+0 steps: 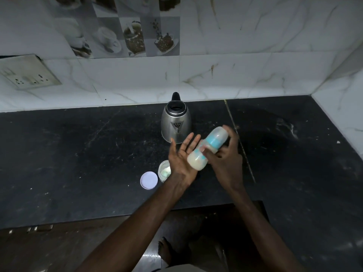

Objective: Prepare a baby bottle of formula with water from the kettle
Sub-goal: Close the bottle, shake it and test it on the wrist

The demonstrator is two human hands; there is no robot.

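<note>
Far to the left of the kettle (pixel 176 122), a wall socket plate (pixel 29 72) is sitting up on the tiles, well apart from it. In front of the kettle and a little to its left, a round pale lid (pixel 148 180) is lying flat on the dark counter (pixel 78 154). Just beside it, on the kettle's side, a small open tub (pixel 164 170) is standing with pale powder showing inside.

You are holding your left hand (pixel 184 158) in front of the kettle, palm up, fingers straight and slightly spread, gripping nothing. The baby bottle (pixel 206 148) is being held off the counter, just in front of the kettle and to its right. Its milky base is sitting low at your left palm; whether it is touching, I cannot tell. Its capped top is tilting up and away to the right, so the long axis is running diagonally from that palm past the kettle's right flank.

Your right hand (pixel 225 160) is wrapping the bottle's middle, thumb on the near side and fingers curling over the far side.

You are likely mixing: the right hand is carrying the bottle, and its base is pointing into the open left palm.
</note>
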